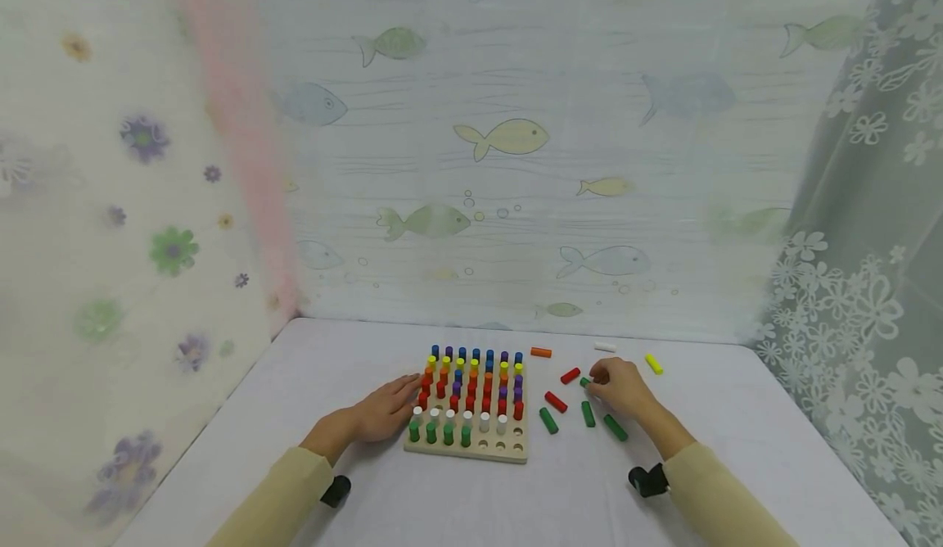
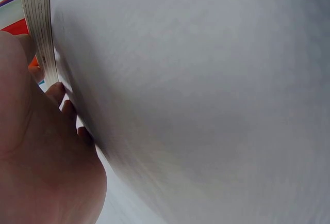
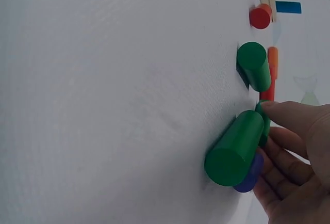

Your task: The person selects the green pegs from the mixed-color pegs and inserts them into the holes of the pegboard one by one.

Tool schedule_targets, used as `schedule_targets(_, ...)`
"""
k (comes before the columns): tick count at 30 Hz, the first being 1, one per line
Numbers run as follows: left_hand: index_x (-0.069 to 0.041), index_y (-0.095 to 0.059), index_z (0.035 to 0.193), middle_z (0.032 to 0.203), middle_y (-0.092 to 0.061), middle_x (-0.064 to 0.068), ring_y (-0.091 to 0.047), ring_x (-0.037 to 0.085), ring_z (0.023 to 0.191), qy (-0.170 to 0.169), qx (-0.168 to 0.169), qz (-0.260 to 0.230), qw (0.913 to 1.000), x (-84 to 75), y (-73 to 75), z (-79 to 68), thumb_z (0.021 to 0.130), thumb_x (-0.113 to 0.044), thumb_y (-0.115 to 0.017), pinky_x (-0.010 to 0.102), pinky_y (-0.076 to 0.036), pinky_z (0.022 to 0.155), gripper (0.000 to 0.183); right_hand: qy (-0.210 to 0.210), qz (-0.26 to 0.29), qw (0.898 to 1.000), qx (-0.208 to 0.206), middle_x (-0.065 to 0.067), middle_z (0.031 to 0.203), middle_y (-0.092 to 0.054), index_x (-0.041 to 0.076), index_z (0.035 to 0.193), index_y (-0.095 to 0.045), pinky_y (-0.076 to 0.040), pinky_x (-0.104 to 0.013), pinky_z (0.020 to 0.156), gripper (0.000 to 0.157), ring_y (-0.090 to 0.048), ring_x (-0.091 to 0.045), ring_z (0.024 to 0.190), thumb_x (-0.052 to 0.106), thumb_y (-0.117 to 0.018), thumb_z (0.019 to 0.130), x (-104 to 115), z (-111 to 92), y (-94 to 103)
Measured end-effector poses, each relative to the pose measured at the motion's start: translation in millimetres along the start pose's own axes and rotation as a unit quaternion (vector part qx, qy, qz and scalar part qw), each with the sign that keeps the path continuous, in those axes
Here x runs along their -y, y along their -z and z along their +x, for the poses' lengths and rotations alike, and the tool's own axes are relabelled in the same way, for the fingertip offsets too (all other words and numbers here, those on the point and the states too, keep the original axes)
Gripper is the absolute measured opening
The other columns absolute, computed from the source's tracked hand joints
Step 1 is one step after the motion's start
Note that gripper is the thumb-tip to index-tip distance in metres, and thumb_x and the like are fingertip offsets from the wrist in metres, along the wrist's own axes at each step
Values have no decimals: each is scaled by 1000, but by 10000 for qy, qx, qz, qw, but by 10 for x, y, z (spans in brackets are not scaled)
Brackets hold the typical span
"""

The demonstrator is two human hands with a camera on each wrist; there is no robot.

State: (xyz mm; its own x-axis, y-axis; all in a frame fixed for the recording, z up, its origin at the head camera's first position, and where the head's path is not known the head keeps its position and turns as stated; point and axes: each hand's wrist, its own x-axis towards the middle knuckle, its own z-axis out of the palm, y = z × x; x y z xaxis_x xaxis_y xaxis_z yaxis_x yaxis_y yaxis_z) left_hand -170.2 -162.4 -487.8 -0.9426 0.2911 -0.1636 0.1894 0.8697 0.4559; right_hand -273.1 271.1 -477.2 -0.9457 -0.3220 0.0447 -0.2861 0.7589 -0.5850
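A wooden pegboard [image 1: 466, 452] stands on the table with rows of coloured pegs; several front-right holes show bare. My left hand [image 1: 385, 409] rests at its left side, fingers stretched along the edge. In the left wrist view, the fingertips of my left hand [image 2: 46, 131] touch the board's side [image 2: 38, 22]. To the board's right, my right hand [image 1: 622, 385] pinches a green peg [image 1: 585, 382] between thumb and fingers, low over the cloth. The right wrist view shows the thumb of my right hand [image 3: 294, 157] on this peg, with another green peg [image 3: 234, 149] lying nearer.
Loose pegs lie right of the board: a red peg [image 1: 556, 402], another red peg [image 1: 570, 376], several green ones, an orange peg [image 1: 541, 352], a white peg [image 1: 605, 346] and a yellow peg [image 1: 654, 363]. A purple peg [image 3: 250, 175] shows beside the right fingers. Fabric curtains hang behind the table.
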Motion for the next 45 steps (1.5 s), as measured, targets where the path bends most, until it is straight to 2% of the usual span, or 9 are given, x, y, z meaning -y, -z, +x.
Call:
schedule_targets(12,-11,-28,163,168,-27,11,-23,35,155,77,-3,-21,10000,-31,11,-23,109,-29,-44,56,-24,123,59,-249,46,9997,-4,-10,99,-70,-5,111,-70,-59,-40,84,24,-63,-22,89,8,-74,92,1,36,-30)
schedule_targets(31,-12,-28,163,168,-27,11,-23,35,155,85,-19,-36,10000,-21,9,-11,109,-31,-45,55,-24,123,60,159,-15,9998,-135,-9,96,-71,-5,107,-74,-57,-37,76,19,-60,-20,83,9,-71,94,-46,68,-18)
schedule_targets(35,-10,-29,162,167,-28,12,-24,36,154,62,-35,-21,10000,-29,13,-14,109,-29,-45,56,-24,123,59,110,54,9997,-207,-9,99,-71,-4,108,-74,-56,-36,74,19,-59,-21,84,9,-71,95,-32,42,9)
schedule_targets(39,-10,-28,162,168,-27,12,-23,36,154,31,-3,-3,10000,-28,13,-16,109,-29,-44,56,-23,123,59,55,121,9994,-327,-9,99,-70,-3,109,-74,-57,-37,77,20,-60,-21,86,11,-72,94,-5,3,44)
schedule_targets(45,-9,-26,163,168,-25,14,-21,39,154,-127,25,-61,9999,14,11,-9,109,-32,-42,59,-21,123,60,201,356,9981,-468,-7,94,-74,-4,107,-73,-60,-40,81,20,-67,-20,86,10,-73,94,52,-64,107)
